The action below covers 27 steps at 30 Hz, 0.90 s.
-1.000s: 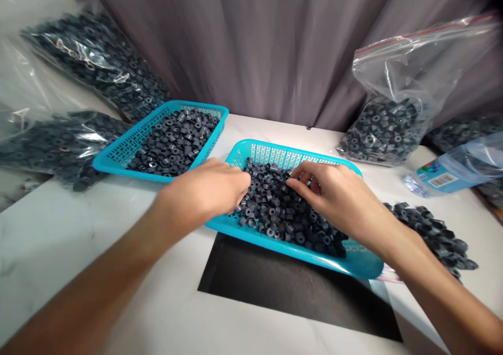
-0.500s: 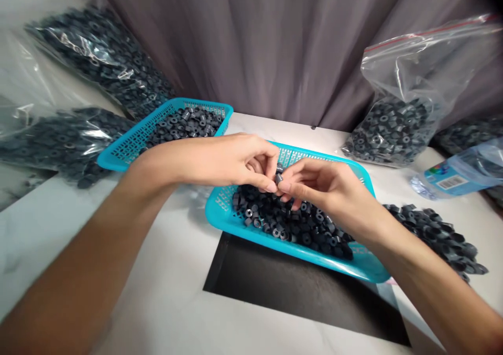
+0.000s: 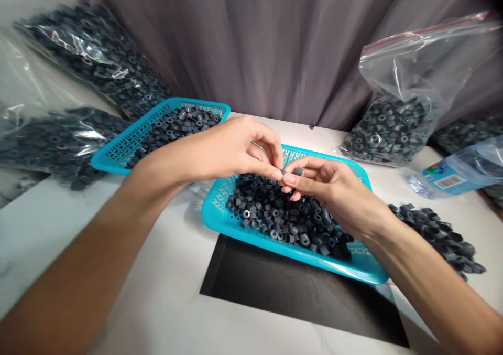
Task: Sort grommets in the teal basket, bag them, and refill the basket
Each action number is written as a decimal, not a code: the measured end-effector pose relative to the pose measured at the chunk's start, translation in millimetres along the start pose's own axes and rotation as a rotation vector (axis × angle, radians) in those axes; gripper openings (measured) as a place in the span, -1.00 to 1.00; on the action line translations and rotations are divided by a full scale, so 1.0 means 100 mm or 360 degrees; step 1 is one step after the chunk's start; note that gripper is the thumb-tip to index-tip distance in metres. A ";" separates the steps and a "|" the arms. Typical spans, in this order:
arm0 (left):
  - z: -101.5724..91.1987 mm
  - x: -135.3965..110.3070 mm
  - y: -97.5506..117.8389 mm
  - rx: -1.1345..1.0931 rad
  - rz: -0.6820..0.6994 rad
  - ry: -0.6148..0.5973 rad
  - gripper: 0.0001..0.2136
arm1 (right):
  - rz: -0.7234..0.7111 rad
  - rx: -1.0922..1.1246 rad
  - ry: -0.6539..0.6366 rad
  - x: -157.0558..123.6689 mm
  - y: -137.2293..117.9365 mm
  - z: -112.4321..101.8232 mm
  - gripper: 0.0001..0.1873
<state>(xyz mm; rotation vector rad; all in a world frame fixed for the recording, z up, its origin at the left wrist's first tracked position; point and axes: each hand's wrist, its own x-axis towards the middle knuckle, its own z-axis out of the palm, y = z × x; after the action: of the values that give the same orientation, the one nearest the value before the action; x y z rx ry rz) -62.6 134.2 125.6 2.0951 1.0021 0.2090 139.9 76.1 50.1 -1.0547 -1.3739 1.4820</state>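
1. A near basket [image 3: 214, 216], heaped with dark rings [image 3: 283, 218], lay just below the fingers; most seemed unhandled.
2. A far basket [image 3: 113, 158], beyond the left hand [image 3: 228, 148], was partly filled.
3. One ring [image 3: 298, 171] was pinched by the right hand [image 3: 334, 187]; the left fingertips were pressed together beside it.

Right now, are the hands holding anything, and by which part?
The right hand pinches a small dark ring by its sides, thumb and forefinger. The left hand is pinched shut beside it; any contents are hidden.
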 end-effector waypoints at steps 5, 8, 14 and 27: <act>-0.02 -0.01 0.03 0.0039 0.0052 0.0001 -0.82 | -0.0117 -0.0076 -0.0084 -0.02 -0.05 -0.06 -0.73; -0.02 -0.02 0.04 -0.0005 0.0103 0.0001 -0.84 | -0.0134 -0.0157 -0.0097 -0.04 -0.10 -0.07 -0.75; -0.12 -0.06 -0.07 0.0004 0.0072 0.0005 -0.77 | -0.0160 -0.0215 -0.0120 -0.05 -0.16 -0.10 -0.71; -0.06 -0.07 -0.12 0.0228 -0.0211 -0.0700 -0.80 | -0.0177 -0.1821 0.0153 -0.12 -0.12 -0.39 -0.81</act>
<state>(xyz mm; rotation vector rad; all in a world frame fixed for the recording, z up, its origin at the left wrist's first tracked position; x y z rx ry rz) -77.1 137.5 122.0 2.0647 0.8990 -0.3864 181.3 77.0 60.2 -1.6297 -2.2100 0.4467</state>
